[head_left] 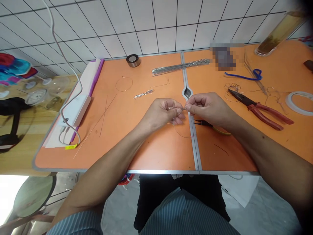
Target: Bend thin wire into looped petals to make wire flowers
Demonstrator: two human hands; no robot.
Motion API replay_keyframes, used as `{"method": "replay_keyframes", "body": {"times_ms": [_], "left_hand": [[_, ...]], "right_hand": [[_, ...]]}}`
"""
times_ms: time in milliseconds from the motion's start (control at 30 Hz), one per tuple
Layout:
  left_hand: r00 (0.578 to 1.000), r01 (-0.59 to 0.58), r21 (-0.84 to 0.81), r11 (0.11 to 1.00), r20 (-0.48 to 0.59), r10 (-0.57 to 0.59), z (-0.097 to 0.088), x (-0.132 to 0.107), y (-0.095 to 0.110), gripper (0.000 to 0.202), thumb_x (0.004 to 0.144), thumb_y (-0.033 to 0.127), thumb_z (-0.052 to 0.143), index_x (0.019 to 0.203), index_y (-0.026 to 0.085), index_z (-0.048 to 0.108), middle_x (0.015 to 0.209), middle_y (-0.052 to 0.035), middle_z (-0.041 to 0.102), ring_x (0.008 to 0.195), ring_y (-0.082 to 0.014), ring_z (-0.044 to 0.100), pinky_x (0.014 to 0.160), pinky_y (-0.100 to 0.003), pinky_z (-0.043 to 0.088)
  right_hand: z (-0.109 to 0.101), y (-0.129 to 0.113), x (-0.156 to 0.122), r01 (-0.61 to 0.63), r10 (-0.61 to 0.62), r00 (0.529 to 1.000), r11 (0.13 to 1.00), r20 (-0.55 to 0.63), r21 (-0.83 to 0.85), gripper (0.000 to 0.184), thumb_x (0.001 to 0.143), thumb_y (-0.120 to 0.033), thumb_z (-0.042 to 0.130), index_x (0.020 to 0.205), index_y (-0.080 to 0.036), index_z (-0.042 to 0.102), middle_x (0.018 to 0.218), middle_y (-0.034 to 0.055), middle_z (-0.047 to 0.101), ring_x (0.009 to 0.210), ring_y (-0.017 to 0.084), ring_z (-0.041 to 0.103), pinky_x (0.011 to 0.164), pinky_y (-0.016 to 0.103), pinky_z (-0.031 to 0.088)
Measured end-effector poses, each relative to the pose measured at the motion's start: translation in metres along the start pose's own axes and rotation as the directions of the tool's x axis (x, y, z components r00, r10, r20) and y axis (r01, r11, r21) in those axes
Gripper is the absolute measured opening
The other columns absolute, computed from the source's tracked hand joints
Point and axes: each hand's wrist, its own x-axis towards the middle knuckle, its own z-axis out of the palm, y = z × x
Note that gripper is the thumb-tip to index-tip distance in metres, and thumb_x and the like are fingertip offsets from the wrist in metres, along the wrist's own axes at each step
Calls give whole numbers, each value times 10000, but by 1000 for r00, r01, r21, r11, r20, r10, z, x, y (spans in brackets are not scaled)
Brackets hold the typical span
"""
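Note:
My left hand [166, 112] and my right hand [205, 106] meet fingertip to fingertip over the seam of the orange table. Both are closed in a pinch on a thin wire [182, 131], whose loose end trails below the left fingers toward the seam. The part between the fingertips is small and mostly hidden. Under the right hand lies a pair of black-bladed scissors or pliers [202, 122], partly covered by the palm. Beyond the left hand rests a small bunch of short wires [144, 94].
A long wire bundle [179, 67] and black tape roll [133, 60] lie at the back. Red-handled pliers [262, 112], tangled wire [234, 89], a blue twisted strip [244, 77] and a white ring [300, 102] are right. A white power strip [75, 112] stands left; a tall glass [278, 34] is back right.

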Motion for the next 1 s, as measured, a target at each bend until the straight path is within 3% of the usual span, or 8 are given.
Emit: {"method": "replay_keyframes", "body": {"times_ms": [233,400,600,733,1000], "left_hand": [[998,-26,-186,982,-54,16,-5,4,1,343,927,362,912,1133,155,731,1032,-129,866,824,-192,830,829,-330,660],[998,14,-289,957,-59,-33,-7,6,0,364,956,449,887,1104,146,751,1151,-170,863,972,-239,848,946,-387,661],[997,75,-351,933,14,-75,-6,8,-4,222,959,261,869,1107,119,784,1087,-165,876,949,-241,866,913,-378,695],[998,64,-373,926,40,-53,-4,7,-4,185,916,125,862,1090,104,803,1040,-154,882,905,-236,874,891,-362,715],[1000,4,-401,916,26,7,-7,6,-2,123,908,115,857,1028,115,828,1033,-136,890,878,-224,875,808,-316,727]], "right_hand": [[-10,4,5,47,-45,998,999,-54,24,310,906,-488,908,820,-218,782,765,34,693,694,155,564,616,307,390],[-15,6,8,23,2,988,987,-154,161,335,902,-507,916,850,-216,758,759,13,682,553,100,391,509,298,254],[-14,4,8,101,-31,967,958,-254,269,277,928,-399,900,833,-194,740,729,7,663,537,86,405,500,273,267],[-12,3,7,95,-24,969,954,-245,283,223,956,-343,865,852,-186,745,733,15,676,531,84,431,498,259,300],[-13,10,9,73,-12,979,953,-203,295,248,937,-381,883,845,-191,755,746,10,675,538,79,429,487,251,305]]}}
